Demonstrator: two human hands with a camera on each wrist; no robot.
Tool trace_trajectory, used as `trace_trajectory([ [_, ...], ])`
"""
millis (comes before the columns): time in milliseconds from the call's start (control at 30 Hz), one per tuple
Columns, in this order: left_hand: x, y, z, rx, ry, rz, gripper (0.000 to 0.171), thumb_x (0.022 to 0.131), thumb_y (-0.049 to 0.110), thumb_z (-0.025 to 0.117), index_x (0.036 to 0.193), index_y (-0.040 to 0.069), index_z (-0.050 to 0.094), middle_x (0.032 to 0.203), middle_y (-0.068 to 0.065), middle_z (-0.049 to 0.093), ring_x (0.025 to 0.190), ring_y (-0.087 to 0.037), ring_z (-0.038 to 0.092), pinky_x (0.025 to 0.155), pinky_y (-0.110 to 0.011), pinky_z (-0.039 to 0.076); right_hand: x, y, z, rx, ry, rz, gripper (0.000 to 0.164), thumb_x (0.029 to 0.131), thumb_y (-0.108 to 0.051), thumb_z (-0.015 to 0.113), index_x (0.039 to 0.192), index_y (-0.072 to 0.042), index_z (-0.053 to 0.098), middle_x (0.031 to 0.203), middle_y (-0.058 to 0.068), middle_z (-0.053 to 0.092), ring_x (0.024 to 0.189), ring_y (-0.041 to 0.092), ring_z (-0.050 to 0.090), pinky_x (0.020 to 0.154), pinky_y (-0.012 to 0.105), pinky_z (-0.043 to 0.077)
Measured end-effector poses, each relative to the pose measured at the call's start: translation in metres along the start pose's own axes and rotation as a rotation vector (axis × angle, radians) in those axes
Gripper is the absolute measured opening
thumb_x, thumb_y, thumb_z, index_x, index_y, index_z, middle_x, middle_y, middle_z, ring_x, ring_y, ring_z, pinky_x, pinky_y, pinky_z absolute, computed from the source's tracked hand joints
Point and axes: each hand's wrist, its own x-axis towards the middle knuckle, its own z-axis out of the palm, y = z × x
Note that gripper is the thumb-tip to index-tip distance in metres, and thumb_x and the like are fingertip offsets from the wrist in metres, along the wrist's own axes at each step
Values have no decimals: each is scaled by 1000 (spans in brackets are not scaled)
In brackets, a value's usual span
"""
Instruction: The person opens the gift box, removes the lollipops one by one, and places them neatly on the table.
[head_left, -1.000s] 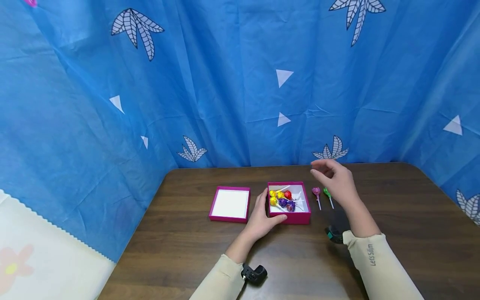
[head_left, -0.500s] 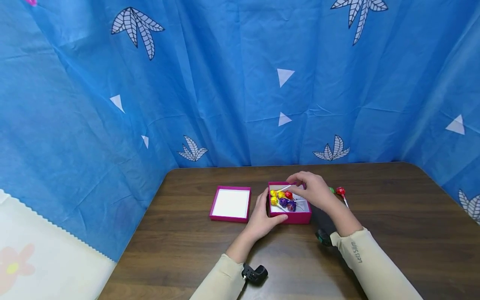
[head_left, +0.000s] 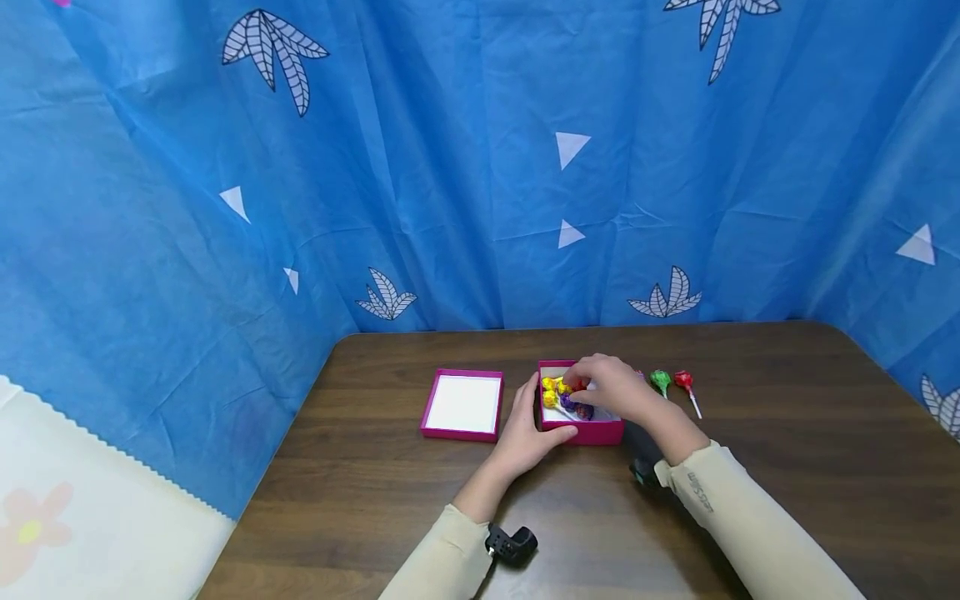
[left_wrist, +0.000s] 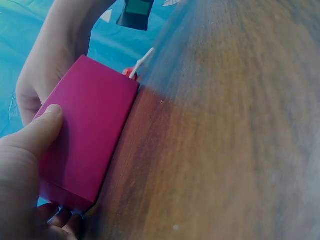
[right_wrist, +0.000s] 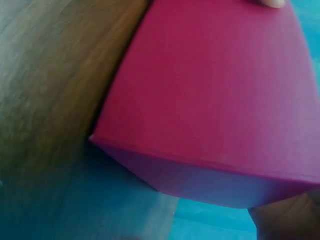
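1. Lollipops (head_left: 550, 398) lie in the magenta box (head_left: 596, 433) that the left hand (head_left: 521, 437) grips.
2. Right hand (head_left: 611, 387) has dipped inside, bringing the work among them; I can't tell whether its fingers pinch one.

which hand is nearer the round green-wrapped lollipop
Right: the right hand is left of the green lollipop, over the magenta square box; the left hand is farther left, holding the box's left side.
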Motion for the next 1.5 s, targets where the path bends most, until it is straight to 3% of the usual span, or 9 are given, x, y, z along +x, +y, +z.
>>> trace_trajectory([
  [167,0,0,1,-4,-9,5,102,85,47,77,161,22,14,163,-6,25,146,-27,34,120,-54,34,2,2,6,-50,-47,-19,26,82,-22,83,106,-17,77,101,0,73,95,18,61,87,44,58],
  [567,1,0,-1,9,-2,11,101,84,46,77,161,25,14,163,-5,26,147,-28,33,118,-54,37,8,4,13,-115,-28,-79,32,78,-23,86,108,-18,78,109,2,74,101,21,63,93,46,56],
  [1500,-1,3,-2,-12,-3,0,101,84,45,77,160,27,14,163,-6,26,146,-30,34,117,-56,36,7,0,13,-160,-48,-71,32,80,-23,85,112,-23,77,113,1,74,105,22,63,94,46,56],
])
